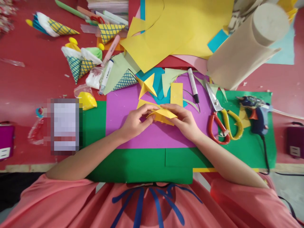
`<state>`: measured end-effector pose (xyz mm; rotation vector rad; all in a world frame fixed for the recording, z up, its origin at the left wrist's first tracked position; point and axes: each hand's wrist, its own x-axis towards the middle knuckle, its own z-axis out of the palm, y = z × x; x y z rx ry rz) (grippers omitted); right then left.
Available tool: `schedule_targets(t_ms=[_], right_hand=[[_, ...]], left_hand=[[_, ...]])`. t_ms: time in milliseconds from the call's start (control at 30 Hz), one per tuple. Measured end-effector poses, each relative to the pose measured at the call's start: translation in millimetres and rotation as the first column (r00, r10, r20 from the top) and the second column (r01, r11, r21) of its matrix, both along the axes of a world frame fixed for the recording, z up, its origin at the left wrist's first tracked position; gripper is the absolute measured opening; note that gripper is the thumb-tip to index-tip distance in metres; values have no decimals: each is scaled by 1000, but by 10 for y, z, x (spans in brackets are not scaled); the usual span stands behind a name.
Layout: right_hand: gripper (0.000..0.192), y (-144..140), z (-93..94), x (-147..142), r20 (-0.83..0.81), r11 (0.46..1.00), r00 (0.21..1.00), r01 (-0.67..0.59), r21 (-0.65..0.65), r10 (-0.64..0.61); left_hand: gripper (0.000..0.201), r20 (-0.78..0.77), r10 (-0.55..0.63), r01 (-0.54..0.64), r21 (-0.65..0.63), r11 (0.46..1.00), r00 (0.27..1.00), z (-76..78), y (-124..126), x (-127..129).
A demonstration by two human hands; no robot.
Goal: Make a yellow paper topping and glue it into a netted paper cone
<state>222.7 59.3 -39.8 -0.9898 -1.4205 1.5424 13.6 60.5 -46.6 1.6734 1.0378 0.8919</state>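
Pinching a folded yellow paper piece (162, 115), creased into sharp points, over the purple paper sheet (133, 107); my left hand (134, 122) and right hand (184, 120) close fingertips on opposite ends, paper between them.

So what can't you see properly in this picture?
All in the head view:
- Yellow paper: its underside and folds are hidden by the left hand and right hand.
- Blurred patch: whatever lies there is pixelated.
- Roll: too close, out of focus, its far end cut by the top edge.
- Purple box: cut off by the left edge.
- Marker: its print is too small to read.
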Motion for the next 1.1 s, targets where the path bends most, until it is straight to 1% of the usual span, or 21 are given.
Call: schedule_targets(t_ms=[133,200,267,333,400,467,533,567,633,767,900,967,1000,1067,1100], right_hand=[[27,25,-2,68,-28,999,999,-41,-7,41],[29,27,-15,97,-63,997,995,-73,-19,72],[34,22,-34,115,-92,995,992,-88,-48,84],[45,16,-45,115,-112,991,992,-77,-105,65],[49,15,-32,97,-96,987,994,-60,-151,45],[40,17,2,69,-30,986,998,-58,-156,54],[30,17,40,42,12,986,997,-77,-150,80],[27,16,54,32,14,984,995,-92,-150,95],[23,10,64,19,-4,981,994,-112,-159,112],[22,-3,48,6,-10,983,996,-89,-162,89],[23,-5,42,-9,42,991,998,-40,-129,45],[23,-7,41,-14,55,993,998,-15,-120,22],[23,-10,38,-16,61,994,998,-4,-113,11],[23,-20,28,-19,79,996,997,17,-91,-9],[23,-27,20,-21,90,997,996,24,-75,-17]], left_hand=[[16,19,61,-62,68,996,998,15,-1,-25],[13,-19,97,-93,152,984,995,28,-1,-41],[12,-76,119,-93,283,955,990,44,-2,-55],[15,-127,112,-47,430,902,986,54,-5,-65],[19,-185,72,41,542,839,980,54,-13,-72],[20,-244,36,125,610,782,969,44,-24,-78],[19,-286,26,174,649,741,958,30,-34,-84],[19,-300,27,187,661,727,954,24,-37,-88],[21,-320,28,204,666,717,947,15,-40,-96],[27,-322,23,207,659,724,946,13,-35,-96],[25,-310,81,148,646,749,947,36,-34,-69],[23,-283,106,94,613,784,953,61,-36,-62],[23,-262,100,73,578,813,960,77,-36,-64],[26,-208,48,57,473,879,977,111,-32,-73],[28,-191,-3,80,400,913,982,126,-28,-79]])
